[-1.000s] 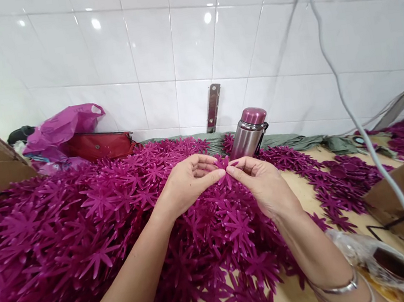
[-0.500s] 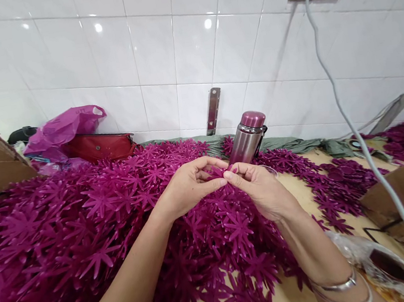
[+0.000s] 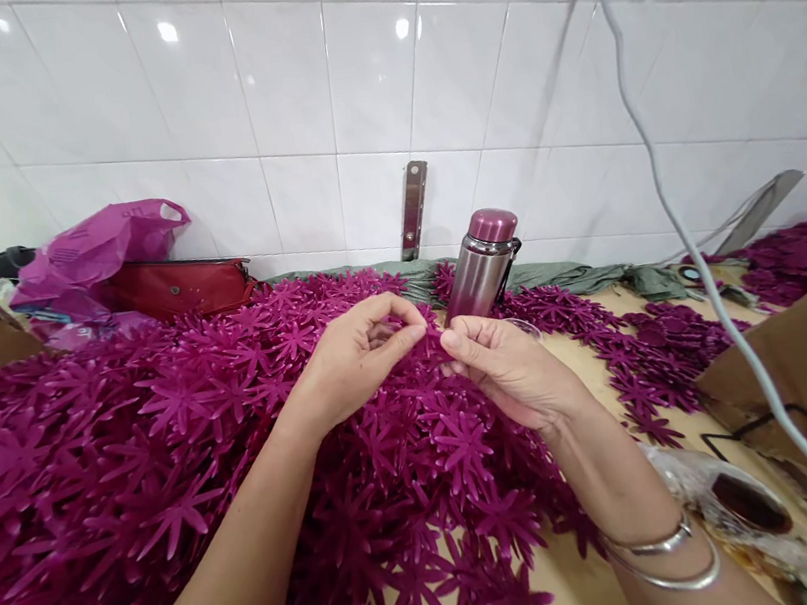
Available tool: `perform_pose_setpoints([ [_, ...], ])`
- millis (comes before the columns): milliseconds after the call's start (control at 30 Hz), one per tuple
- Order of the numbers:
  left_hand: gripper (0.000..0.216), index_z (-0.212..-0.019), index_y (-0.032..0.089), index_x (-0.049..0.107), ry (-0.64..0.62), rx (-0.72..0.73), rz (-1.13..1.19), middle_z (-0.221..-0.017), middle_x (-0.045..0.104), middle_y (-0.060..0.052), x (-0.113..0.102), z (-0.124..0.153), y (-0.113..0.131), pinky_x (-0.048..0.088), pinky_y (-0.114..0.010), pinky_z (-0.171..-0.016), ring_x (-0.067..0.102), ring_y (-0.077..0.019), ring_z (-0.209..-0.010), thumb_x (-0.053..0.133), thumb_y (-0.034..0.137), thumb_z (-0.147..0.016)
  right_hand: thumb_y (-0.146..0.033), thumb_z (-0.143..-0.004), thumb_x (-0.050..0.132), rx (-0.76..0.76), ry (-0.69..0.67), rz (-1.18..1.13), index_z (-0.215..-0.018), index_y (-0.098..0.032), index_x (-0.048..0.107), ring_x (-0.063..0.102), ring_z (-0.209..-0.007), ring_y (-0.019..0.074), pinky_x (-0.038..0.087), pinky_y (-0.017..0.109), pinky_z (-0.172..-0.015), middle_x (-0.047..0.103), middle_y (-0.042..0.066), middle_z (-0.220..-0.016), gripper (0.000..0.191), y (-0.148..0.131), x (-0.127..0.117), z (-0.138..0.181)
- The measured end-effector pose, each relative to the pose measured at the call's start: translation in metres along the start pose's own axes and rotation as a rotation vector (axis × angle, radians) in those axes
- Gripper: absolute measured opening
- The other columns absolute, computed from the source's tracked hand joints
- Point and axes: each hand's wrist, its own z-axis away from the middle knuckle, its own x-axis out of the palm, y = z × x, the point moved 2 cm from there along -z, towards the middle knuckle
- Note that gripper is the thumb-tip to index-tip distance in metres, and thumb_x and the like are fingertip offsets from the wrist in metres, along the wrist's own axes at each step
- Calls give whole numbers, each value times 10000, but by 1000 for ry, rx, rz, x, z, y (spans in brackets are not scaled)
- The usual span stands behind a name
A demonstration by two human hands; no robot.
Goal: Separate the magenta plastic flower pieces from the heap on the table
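At frame centre, left hand (image 3: 358,355) angled in from lower left, thumb and forefinger tips pressed together. Opposite, just apart: right hand (image 3: 519,366), thumb against curled forefinger. Cannot tell of any flower pinched in either. Below both: flowers (image 3: 86,461), heaped from left edge to centre. Behind: capped flask (image 3: 474,277), contents hidden. Upper left: pink bag (image 3: 89,253), contents hidden.
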Motion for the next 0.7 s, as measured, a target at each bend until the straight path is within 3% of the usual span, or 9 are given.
perform_pose_setpoints([
  [200, 221, -955, 169, 628, 270, -129, 33, -891, 685, -26, -21, -3, -8, 509, -254, -813, 644, -143, -835, 676, 373, -885, -557, -629, 906, -6, 68, 35, -655, -213, 560, 462, -602, 116, 352, 269, -597, 574, -43, -644, 488, -7, -11, 1],
  [300, 261, -994, 170, 630, 297, -123, 52, -892, 679, -23, -25, -2, -10, 512, -245, -787, 646, -134, -814, 723, 362, -844, -471, -646, 920, -40, 91, 67, -743, -218, 580, 512, -616, 119, 387, 267, -615, 609, -49, -672, 434, -6, -14, 1],
  [433, 319, -1102, 186, 650, 259, -128, -75, -1039, 708, -40, -27, -1, -7, 514, -226, -710, 630, -98, -726, 740, 343, -840, -444, -728, 869, -72, 53, 144, -870, -222, 641, 558, -636, 128, 421, 272, -621, 647, -37, -719, 349, -3, -11, 1],
  [567, 324, -1106, 196, 672, 350, -131, -135, -963, 727, -23, -29, 1, 4, 492, -229, -584, 629, -101, -629, 712, 421, -876, -397, -834, 782, -239, 135, 306, -960, -226, 705, 659, -905, 182, 503, 335, -833, 736, 33, -1007, 225, -5, -7, 2],
  [700, 291, -1015, 229, 717, 438, -95, -202, -819, 702, 16, -24, 7, 18, 496, -237, -598, 618, -123, -663, 721, 482, -871, -312, -909, 713, -412, 216, 474, -800, -224, 706, 694, -1059, 213, 475, 400, -1030, 760, 50, -1072, 141, -6, 3, 10],
])
